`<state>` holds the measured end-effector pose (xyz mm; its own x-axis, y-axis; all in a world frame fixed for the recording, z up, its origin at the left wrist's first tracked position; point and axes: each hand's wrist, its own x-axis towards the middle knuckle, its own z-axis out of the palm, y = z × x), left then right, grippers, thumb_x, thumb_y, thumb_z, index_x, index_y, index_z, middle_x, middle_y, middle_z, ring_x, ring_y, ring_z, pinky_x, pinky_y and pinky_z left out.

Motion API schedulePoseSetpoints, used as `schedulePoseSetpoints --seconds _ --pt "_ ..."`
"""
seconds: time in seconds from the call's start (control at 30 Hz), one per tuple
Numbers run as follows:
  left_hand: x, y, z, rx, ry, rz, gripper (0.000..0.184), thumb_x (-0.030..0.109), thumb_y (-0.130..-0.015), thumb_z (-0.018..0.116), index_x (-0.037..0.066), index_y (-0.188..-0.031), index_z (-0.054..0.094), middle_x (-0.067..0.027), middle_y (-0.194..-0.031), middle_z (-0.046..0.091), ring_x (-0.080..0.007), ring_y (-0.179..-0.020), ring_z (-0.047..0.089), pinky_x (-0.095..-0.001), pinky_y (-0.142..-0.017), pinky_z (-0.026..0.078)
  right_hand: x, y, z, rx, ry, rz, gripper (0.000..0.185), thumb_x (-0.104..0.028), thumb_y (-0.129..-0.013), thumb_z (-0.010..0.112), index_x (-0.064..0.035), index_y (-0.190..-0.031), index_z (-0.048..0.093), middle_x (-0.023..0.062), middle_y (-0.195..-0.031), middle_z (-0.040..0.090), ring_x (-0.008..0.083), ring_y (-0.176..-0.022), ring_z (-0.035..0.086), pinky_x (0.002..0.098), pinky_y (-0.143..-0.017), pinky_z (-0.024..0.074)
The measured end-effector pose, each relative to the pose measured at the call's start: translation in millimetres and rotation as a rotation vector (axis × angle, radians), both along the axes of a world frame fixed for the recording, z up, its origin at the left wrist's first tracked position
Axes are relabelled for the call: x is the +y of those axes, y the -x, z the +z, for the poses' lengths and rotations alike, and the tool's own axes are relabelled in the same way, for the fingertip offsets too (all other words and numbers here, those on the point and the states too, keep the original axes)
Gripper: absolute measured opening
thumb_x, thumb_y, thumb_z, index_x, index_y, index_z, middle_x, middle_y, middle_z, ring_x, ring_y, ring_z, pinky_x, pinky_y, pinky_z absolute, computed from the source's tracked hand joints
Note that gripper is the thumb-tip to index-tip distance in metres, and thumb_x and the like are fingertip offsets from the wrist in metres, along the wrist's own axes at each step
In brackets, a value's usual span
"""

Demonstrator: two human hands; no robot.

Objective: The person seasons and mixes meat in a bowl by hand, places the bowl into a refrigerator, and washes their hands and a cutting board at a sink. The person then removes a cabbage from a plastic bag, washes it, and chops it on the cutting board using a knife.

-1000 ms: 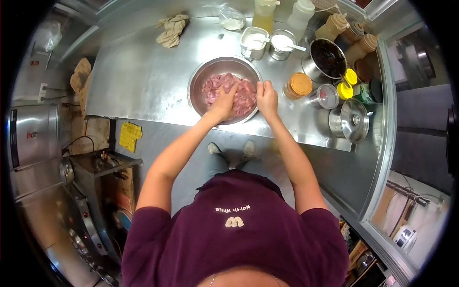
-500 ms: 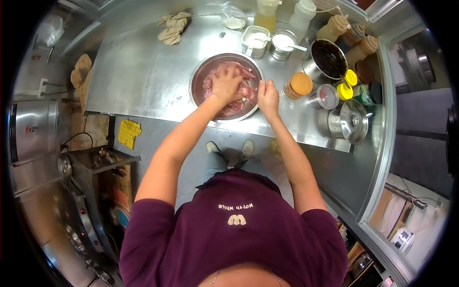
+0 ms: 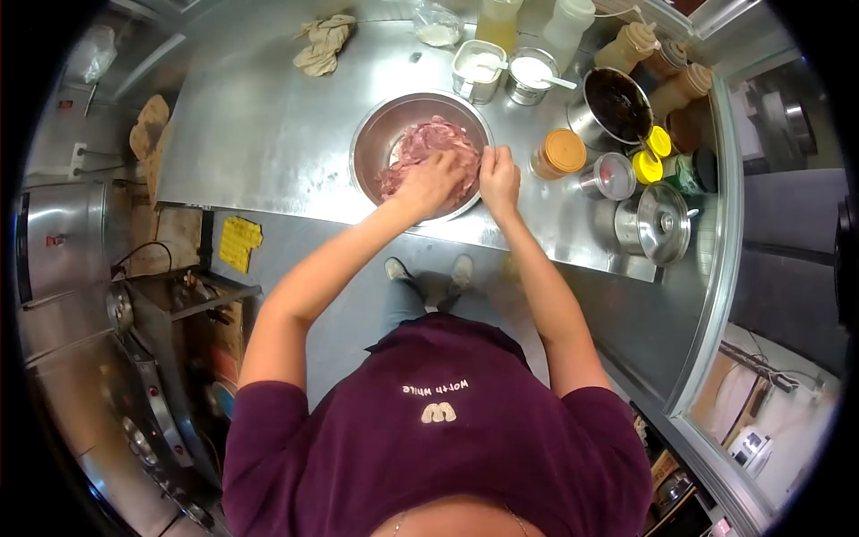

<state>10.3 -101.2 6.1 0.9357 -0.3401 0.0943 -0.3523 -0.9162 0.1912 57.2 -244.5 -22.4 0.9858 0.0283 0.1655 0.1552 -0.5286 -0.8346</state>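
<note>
A wide steel bowl [image 3: 365,148] holds a heap of raw pink meat pieces [image 3: 429,141]. Inside it, my left hand [image 3: 432,183] presses into the lower right part of the meat, its fingers curled and partly sunk among the pieces. My right hand [image 3: 499,177] is closed on the bowl's right rim, thumb and fingers pinching the edge. To the right of that hand stands a jar with an orange lid [image 3: 562,152].
The bowl rests on a steel counter [image 3: 259,134]. Behind are a cloth [image 3: 323,45], two white-filled containers [image 3: 477,70] [image 3: 531,75] and several bottles. At right are a pot of dark sauce [image 3: 616,106], a clear-lidded tin [image 3: 613,176] and a lidded pot [image 3: 663,224].
My left hand has moved from the upper middle of the meat toward the lower right, its spread fingers now curled. The meat is heaped differently. My right hand stays on the rim.
</note>
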Motion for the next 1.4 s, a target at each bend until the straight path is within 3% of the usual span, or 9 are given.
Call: schedulePoseSetpoints --seconds 0.23,0.33,0.57,0.63,0.83,1.1,1.17,1.27,1.4 --pt "39.3 -51.8 -16.2 0.094 -0.045 0.21 0.048 0.022 -0.064 0.072 0.014 -0.109 0.057 -0.0152 -0.109 0.054 -0.0327 -0.102 0.051 -0.043 -0.078 0.047 -1.7 3.0 1.1 -0.01 -0.013 -0.015 0.026 -0.025 -0.088 0.046 -0.0013 -0.078 0.046 0.023 -0.059 0.055 0.0437 -0.06 0.054 0.0501 -0.055 0.0404" --pt "59.3 -34.9 30.7 0.356 0.333 0.398 0.038 0.028 -0.07 0.067 0.016 -0.105 0.06 -0.0194 -0.108 0.053 -0.0418 -0.082 0.057 -0.0442 -0.079 0.046 0.3 1.8 1.8 0.0 -0.041 -0.033 0.025 -0.025 -0.088 0.046 -0.0015 -0.078 0.046 0.023 -0.06 0.055 0.0438 -0.061 0.054 0.0501 -0.055 0.0402" --pt "65.8 26.5 7.0 0.142 -0.037 0.18 0.062 0.029 -0.064 0.071 0.019 -0.121 0.047 -0.0221 -0.114 0.043 -0.0385 -0.092 0.055 -0.0445 -0.079 0.048 1.5 4.8 -2.5 0.029 -0.05 -0.005 0.025 -0.025 -0.088 0.046 -0.0017 -0.078 0.046 0.0226 -0.06 0.055 0.0435 -0.062 0.055 0.0497 -0.055 0.0401" --pt "37.4 12.8 4.3 0.46 0.151 0.312 0.073 0.018 -0.061 0.074 0.018 -0.125 0.041 -0.0249 -0.121 0.039 -0.041 -0.107 0.047 -0.0478 -0.088 0.042 3.6 3.9 4.6 0.061 -0.043 0.006 0.025 -0.025 -0.089 0.046 -0.0016 -0.078 0.046 0.0225 -0.06 0.055 0.0435 -0.061 0.054 0.0495 -0.055 0.04" --pt "17.6 -26.2 7.4 0.302 0.21 0.221 0.05 0.002 -0.067 0.061 0.016 -0.115 0.051 -0.0149 -0.119 0.046 -0.0329 -0.101 0.054 -0.0407 -0.079 0.047 -4.0 -1.8 2.9 0.055 -0.011 0.088 0.026 -0.025 -0.089 0.046 -0.0009 -0.079 0.044 0.0231 -0.059 0.054 0.0429 -0.058 0.054 0.0494 -0.054 0.0391" --pt "18.1 -38.5 -9.6 0.193 0.347 0.105 0.077 0.025 -0.061 0.068 0.018 -0.131 0.036 -0.0195 -0.107 0.056 -0.0392 -0.093 0.056 -0.0436 -0.08 0.046 -2.3 -3.9 4.1 0.074 -0.032 0.064 0.026 -0.024 -0.089 0.045 -0.0004 -0.079 0.044 0.0236 -0.06 0.055 0.043 -0.059 0.055 0.0487 -0.054 0.0395" --pt "19.9 -30.4 10.5 0.472 0.119 -0.081 0.069 0.021 -0.063 0.069 0.012 -0.126 0.043 -0.0199 -0.102 0.056 -0.0351 -0.09 0.056 -0.0425 -0.077 0.046 -4.9 -5.3 3.2 0.067 -0.034 0.061 0.026 -0.024 -0.089 0.045 -0.0003 -0.079 0.044 0.0235 -0.06 0.055 0.0429 -0.059 0.055 0.0485 -0.054 0.0397" --pt "61.4 -9.9 3.9 0.093 0.026 -0.193 0.067 0.02 -0.064 0.069 0.014 -0.125 0.042 -0.018 -0.105 0.054 -0.0342 -0.094 0.055 -0.0425 -0.076 0.047 -7.6 -4.3 4.9 0.031 -0.012 0.064 0.026 -0.024 -0.089 0.046 -0.0005 -0.078 0.044 0.0229 -0.059 0.054 0.0426 -0.058 0.054 0.048 -0.053 0.0398" --pt "75.0 19.8 43.0 0.408 0.003 0.193 0.068 0.028 -0.069 0.07 -0.004 -0.118 0.036 -0.0248 -0.097 0.056 -0.0375 -0.09 0.057 -0.044 -0.074 0.047 -8.0 -0.7 2.5 0.009 -0.034 0.053 0.025 -0.023 -0.088 0.046 -0.0008 -0.077 0.045 0.0224 -0.058 0.054 0.0423 -0.058 0.055 0.0476 -0.053 0.0398"
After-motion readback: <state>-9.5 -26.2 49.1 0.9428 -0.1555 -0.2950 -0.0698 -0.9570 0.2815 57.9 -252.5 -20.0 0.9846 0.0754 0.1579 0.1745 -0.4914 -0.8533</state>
